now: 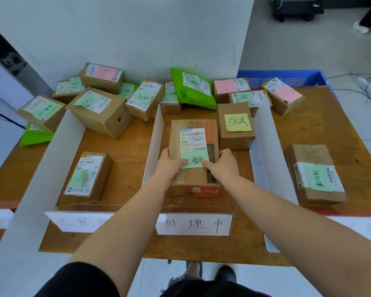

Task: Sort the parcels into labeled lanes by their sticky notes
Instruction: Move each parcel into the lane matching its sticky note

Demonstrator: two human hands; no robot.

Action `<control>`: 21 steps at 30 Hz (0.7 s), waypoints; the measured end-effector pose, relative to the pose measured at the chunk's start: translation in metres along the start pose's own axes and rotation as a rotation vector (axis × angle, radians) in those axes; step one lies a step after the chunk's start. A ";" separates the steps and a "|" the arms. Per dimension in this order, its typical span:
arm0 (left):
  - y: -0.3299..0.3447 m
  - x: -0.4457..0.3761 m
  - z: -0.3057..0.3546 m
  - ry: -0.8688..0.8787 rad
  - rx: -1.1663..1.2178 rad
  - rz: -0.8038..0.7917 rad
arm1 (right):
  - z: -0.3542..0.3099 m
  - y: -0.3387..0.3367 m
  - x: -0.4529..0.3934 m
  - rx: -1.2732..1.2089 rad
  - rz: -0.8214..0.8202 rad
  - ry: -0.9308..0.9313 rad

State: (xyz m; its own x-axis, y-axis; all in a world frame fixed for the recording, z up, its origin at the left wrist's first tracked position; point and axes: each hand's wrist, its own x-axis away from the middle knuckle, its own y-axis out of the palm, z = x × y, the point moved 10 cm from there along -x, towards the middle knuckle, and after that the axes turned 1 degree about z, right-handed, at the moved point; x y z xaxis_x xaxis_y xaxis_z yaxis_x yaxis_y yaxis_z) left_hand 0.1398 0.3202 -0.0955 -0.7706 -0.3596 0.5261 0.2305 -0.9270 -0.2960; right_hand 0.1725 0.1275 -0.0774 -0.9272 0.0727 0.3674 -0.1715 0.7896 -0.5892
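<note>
Wooden table (308, 108) divided by white partitions into lanes. Middle lane, labeled 处理中 (194, 224): cardboard parcel (194, 179) lying flat, left hand (171, 162) and right hand (222, 166) gripping its sides, fingers resting on its green sticky note (194, 161). Unsorted parcels (137, 97) behind.

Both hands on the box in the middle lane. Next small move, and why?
Probably let go and pull back: the box already lies flat between the dividers above the 处理中 sign, with left hand and right hand on it.
</note>
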 end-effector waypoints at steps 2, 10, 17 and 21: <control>-0.001 -0.002 -0.001 0.013 0.002 0.000 | 0.000 0.002 0.001 -0.021 0.013 -0.002; -0.005 -0.006 0.004 0.001 -0.088 0.012 | 0.005 0.008 -0.005 -0.053 -0.038 0.012; 0.032 0.007 0.103 0.461 -0.362 0.114 | -0.013 -0.040 -0.030 -0.093 0.125 -0.099; 0.095 0.007 0.144 0.579 -0.344 -0.025 | -0.014 -0.091 -0.065 -0.114 0.267 -0.094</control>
State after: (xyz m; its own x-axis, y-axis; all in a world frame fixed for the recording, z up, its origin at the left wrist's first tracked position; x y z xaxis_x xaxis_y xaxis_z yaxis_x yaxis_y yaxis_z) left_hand 0.2423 0.2141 -0.0049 -0.9896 -0.1344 0.0520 0.0800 -0.8127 -0.5772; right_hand 0.2533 0.0598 -0.0375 -0.9620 0.2347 0.1393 0.1161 0.8138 -0.5695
